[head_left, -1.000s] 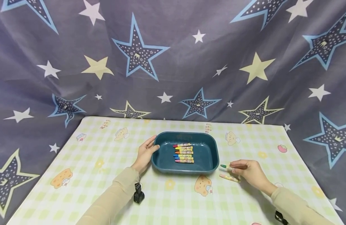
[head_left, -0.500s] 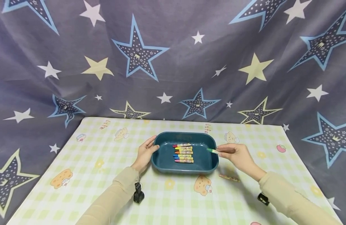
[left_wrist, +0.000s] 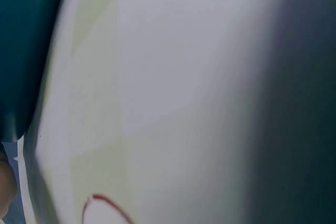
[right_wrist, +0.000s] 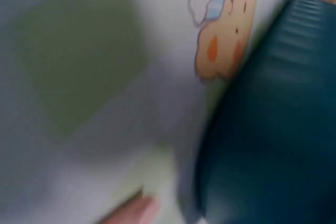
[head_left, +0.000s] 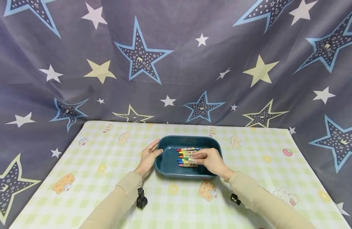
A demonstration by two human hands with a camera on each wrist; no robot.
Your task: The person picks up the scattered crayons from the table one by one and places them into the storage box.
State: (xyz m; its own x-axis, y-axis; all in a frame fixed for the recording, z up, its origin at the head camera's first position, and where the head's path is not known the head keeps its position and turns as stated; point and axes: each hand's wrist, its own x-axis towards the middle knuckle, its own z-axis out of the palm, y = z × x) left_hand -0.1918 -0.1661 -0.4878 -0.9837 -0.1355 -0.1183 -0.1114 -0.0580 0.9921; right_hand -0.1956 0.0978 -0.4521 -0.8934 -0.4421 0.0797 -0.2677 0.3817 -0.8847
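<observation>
A dark teal rectangular tray point(head_left: 168, 163) sits mid-table. My left hand point(head_left: 148, 158) grips its left side, thumb over the rim and fingers along the outside. Several crayons point(head_left: 188, 165) with yellow wrappers lie in a row inside. Right over that row, my right hand point(head_left: 209, 161) pinches a green crayon point(head_left: 189, 159) between thumb and fingertips; whether it touches the others I cannot tell. The tray's outer wall point(left_wrist: 23, 51) fills the left edge of the left wrist view. In the right wrist view the tray's side point(right_wrist: 273, 119) takes up the right.
A green-and-white checked cloth point(head_left: 107, 190) with cartoon prints covers the table. Behind it hangs a grey star-patterned curtain point(head_left: 176, 79). A small black device point(head_left: 141, 198) hangs at the left wrist, another point(head_left: 235, 199) at the right. In the right wrist view, a blurred pinkish shape point(right_wrist: 139, 211) shows low down.
My right hand has lifted the green crayon off the table and carried it left, over the tray's rim to the row. The crayon left on the table is now behind my right arm.
</observation>
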